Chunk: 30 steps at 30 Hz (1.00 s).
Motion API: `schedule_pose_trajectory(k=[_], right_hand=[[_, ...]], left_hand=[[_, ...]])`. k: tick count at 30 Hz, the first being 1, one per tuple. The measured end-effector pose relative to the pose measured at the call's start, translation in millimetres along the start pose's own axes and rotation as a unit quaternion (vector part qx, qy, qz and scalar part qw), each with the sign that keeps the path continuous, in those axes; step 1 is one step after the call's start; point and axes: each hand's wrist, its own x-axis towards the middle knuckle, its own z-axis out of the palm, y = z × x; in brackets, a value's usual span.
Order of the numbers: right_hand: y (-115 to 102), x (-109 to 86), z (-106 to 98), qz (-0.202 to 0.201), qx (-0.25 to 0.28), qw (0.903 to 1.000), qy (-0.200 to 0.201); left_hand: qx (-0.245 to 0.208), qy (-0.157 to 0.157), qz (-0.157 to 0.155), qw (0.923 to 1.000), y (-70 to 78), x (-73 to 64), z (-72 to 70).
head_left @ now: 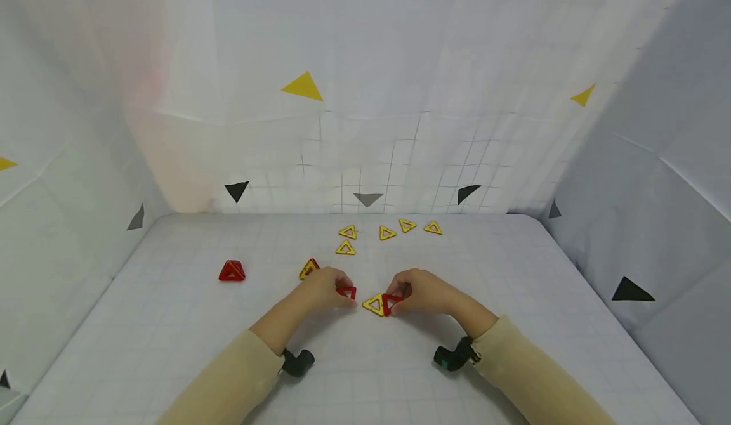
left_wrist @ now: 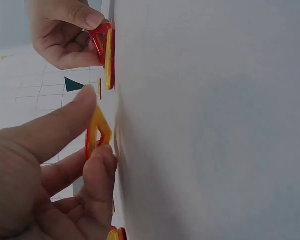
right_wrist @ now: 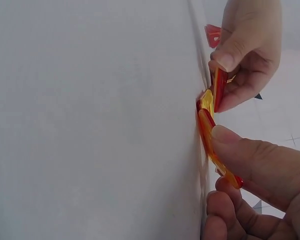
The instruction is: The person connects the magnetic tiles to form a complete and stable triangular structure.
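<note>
No readable text, no labels, no numbers

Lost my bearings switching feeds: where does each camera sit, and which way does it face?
Head: worn on the head, facing forward and down at the white table; left hand, right hand and both sleeves show.
Left wrist: worn there, facing the yellow-and-red tile the left hand pinches; right hand beyond.
Right wrist: worn there, facing the red-and-orange tile the right hand pinches; left hand beyond.
Shared: both wrist views show both hands.
</note>
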Motion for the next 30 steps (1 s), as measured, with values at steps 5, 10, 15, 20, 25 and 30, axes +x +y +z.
schedule_pose_trajectory(k=[5,10,15,20,25,30], right_hand=[[0.6,0.0,2.3,0.007,0.003,1.0,0.004],[1.3,1.0,4.0,0.011,0.0,0.9999,0.008],[0.1,1.6,5.3,0.011,-0.011,0.9997,0.019],[-2.8,0.5,6.3,0.01,-0.021,0.9994,0.024],[-6.6,-2.0,6.1,0.014,-0.022,0.9994,0.022],[-9.7,-4.1,6.1,0.016,-0.029,0.9992,0.022]], left_hand=[[0.008,-0.005,0.012,0.9999,-1.7,-7.1,0.2],[0.006,-0.008,0.002,0.9999,-1.9,-11.4,0.0],[0.009,-0.023,0.006,0.9997,-4.9,-16.3,-1.5],[0.011,-0.034,0.016,0.9992,-8.3,-19.8,-3.3],[0.013,-0.028,0.029,0.9991,-10.2,-23.1,-4.1],[0.023,-0.016,0.039,0.9989,-9.4,-26.4,-0.8]])
